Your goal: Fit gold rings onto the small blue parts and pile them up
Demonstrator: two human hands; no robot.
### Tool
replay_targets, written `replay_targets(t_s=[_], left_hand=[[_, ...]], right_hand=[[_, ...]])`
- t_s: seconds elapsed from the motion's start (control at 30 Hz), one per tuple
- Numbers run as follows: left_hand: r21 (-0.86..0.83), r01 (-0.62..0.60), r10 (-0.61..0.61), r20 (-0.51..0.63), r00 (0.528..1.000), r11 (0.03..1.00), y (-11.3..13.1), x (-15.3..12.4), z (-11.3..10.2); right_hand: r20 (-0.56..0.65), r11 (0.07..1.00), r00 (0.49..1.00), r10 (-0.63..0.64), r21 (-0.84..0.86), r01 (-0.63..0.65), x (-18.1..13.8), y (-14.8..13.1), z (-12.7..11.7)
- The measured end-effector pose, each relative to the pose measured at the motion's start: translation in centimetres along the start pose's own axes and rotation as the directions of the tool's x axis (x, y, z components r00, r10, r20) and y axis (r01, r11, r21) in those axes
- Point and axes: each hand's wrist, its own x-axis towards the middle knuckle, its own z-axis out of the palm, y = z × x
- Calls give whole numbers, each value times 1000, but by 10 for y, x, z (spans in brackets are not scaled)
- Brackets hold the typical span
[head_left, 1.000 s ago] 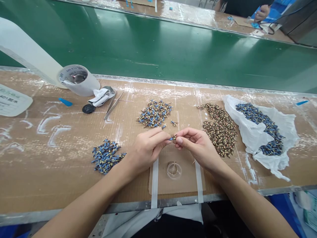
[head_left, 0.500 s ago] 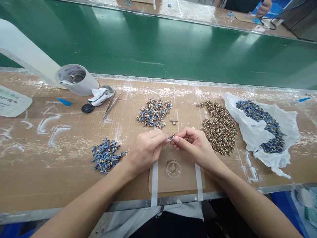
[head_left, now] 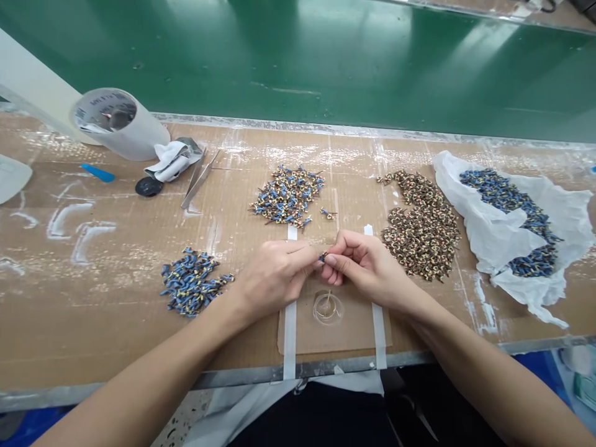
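Observation:
My left hand (head_left: pixel 284 270) and my right hand (head_left: pixel 361 264) meet at the middle of the table, fingertips pinched together. Between them is a tiny blue and brown piece (head_left: pixel 323 256), too small to make out fully and partly covered by the fingers. Just below lies a small round clear dish (head_left: pixel 328 309) with a thin stick in it. Beyond the hands is a pile of blue, yellow and brown pieces (head_left: pixel 286 195), with a loose piece (head_left: pixel 328 213) beside it. Left of my left hand sits a blue and yellow pile (head_left: pixel 193 282); a brown and yellow pile (head_left: pixel 421 230) is right of my right hand.
White crumpled paper (head_left: pixel 507 248) at the right carries more blue pieces. At the left are tweezers (head_left: pixel 199 180), a black cap (head_left: pixel 148 187), a crumpled wrapper (head_left: pixel 172 160), a white tub (head_left: pixel 144 133) on its side and a blue strip (head_left: pixel 97 173). A green wall (head_left: pixel 326 68) bounds the back.
The camera view has tilted downward, so the far bench and the other person's hand have left the picture. My hands stay together on the small piece, whose angle has changed slightly.

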Motion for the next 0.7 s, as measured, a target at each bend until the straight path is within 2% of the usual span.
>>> replay_targets(t_s=[0.37,0.6,0.7], left_hand=[[-104,-6,8,18,1000,995,3,1,0],[-176,47,-44,21,999,983,2,4,-3],[-222,76,-71,28,997,972,2,6,-5]], right_hand=[[105,998,992,66,-16,-64,-1,-7,-5],[28,998,1000,-7,68,6,4,-1,-2],[13,998,998,-56,43,55,5,1,-1]])
